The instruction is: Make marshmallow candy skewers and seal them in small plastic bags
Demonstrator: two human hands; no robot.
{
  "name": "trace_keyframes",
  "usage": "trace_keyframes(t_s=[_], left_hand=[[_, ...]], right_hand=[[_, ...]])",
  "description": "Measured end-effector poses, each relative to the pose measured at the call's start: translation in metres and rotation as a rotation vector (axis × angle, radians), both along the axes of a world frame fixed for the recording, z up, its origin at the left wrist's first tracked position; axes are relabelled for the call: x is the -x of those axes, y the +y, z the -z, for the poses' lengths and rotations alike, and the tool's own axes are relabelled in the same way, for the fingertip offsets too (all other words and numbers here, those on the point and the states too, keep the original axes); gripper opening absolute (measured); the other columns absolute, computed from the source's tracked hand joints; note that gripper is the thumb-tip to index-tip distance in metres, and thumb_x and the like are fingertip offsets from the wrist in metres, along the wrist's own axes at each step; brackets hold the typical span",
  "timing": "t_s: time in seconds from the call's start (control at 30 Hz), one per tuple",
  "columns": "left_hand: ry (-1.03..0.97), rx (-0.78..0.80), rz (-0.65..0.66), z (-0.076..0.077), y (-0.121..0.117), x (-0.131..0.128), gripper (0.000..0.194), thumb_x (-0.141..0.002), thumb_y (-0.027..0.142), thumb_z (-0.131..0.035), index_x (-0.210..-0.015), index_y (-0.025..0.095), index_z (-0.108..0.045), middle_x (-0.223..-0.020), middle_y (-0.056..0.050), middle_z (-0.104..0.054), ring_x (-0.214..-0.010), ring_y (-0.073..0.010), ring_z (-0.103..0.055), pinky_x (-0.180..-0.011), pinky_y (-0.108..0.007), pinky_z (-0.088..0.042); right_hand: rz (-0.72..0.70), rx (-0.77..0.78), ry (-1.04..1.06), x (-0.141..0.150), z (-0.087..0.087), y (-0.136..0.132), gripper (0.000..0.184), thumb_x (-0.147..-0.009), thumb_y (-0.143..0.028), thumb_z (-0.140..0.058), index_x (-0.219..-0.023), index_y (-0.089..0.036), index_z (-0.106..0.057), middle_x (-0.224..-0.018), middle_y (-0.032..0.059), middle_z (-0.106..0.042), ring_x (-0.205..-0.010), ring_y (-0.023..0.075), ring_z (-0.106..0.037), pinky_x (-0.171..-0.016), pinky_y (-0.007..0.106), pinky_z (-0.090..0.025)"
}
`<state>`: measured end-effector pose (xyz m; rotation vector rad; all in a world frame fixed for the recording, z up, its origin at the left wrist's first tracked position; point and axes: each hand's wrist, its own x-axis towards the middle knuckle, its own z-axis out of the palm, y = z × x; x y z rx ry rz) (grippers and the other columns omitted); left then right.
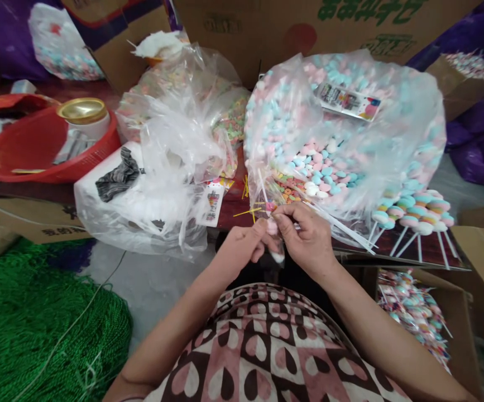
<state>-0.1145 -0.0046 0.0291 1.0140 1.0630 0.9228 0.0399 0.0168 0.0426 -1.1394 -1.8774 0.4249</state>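
My left hand and my right hand meet in front of my body, above the table's near edge. Between their fingers is a marshmallow lollipop, pink where it shows, with a white end low between the hands. A white stick points up and away from it. Both hands pinch around it; the fingers hide much of the candy. Just left of the fingertips lie yellow twist ties. Past the hands, a large clear bag holds pink, blue and white marshmallows. Loose white sticks lie beside my right hand.
Finished-looking marshmallow lollipops rest at the table's right end. Below them, a cardboard box holds wrapped ones. At left are a red basket, plastic bags and green stringy material on the floor. Printed cards lie mid-table.
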Motion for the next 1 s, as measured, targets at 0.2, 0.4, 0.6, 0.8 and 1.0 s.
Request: trace_keyframes(t_s=[0.2, 0.4, 0.6, 0.8, 1.0], left_hand=[[-0.326, 0.13, -0.052, 0.006, 0.007, -0.004, 0.045, -0.085, 0.061, -0.053, -0.068, 0.019, -0.057, -0.044, 0.007, -0.032, -0.04, -0.0069, -0.025, -0.045, -0.025, -0.022], [-0.065, -0.213, -0.046, -0.007, -0.003, 0.0, 0.022, -0.073, 0.032, -0.073, -0.09, 0.019, -0.07, -0.067, 0.0, -0.061, -0.056, -0.0097, -0.049, -0.055, -0.024, -0.039], [0.687, -0.837, 0.238, 0.012, -0.007, -0.008, 0.03, -0.09, 0.023, -0.049, -0.099, 0.029, -0.077, -0.08, -0.006, -0.072, -0.074, -0.017, -0.06, -0.074, -0.032, -0.043], [0.64, -0.904, 0.49, 0.021, -0.01, -0.035, 0.033, -0.092, 0.02, -0.048, -0.11, 0.029, -0.074, -0.086, -0.005, -0.073, -0.077, -0.0157, -0.062, -0.074, -0.029, -0.045], [0.524, -0.654, 0.352, 0.014, -0.007, -0.045, 0.029, -0.09, 0.027, -0.056, -0.113, 0.026, -0.072, -0.067, 0.001, -0.065, -0.059, -0.0117, -0.055, -0.06, -0.023, -0.043]], right_hand=[[-0.116, 0.03, 0.019, 0.0, 0.004, -0.012, 0.016, -0.093, -0.022, -0.05, -0.083, -0.022, -0.062, -0.074, 0.0022, -0.064, -0.071, 0.016, -0.061, -0.068, 0.028, -0.047], [-0.071, 0.203, 0.181, -0.017, 0.011, -0.008, 0.015, -0.09, -0.025, -0.055, -0.078, -0.02, -0.064, -0.074, 0.001, -0.065, -0.071, 0.0154, -0.06, -0.071, 0.028, -0.047], [-0.129, 0.512, 0.616, -0.022, 0.013, -0.015, 0.019, -0.086, -0.037, -0.064, -0.076, -0.021, -0.063, -0.102, 0.0053, -0.07, -0.094, 0.018, -0.064, -0.087, 0.034, -0.05], [-0.032, 0.768, 0.938, -0.041, 0.028, -0.043, 0.035, -0.081, -0.055, -0.065, -0.083, -0.022, -0.055, -0.075, 0.0004, -0.069, -0.062, 0.0126, -0.062, -0.061, 0.025, -0.052], [0.551, 0.524, 0.554, -0.135, 0.068, -0.106, 0.03, -0.091, -0.05, -0.05, -0.099, -0.022, -0.056, -0.081, 0.0038, -0.071, -0.07, 0.0161, -0.068, -0.065, 0.029, -0.055]])
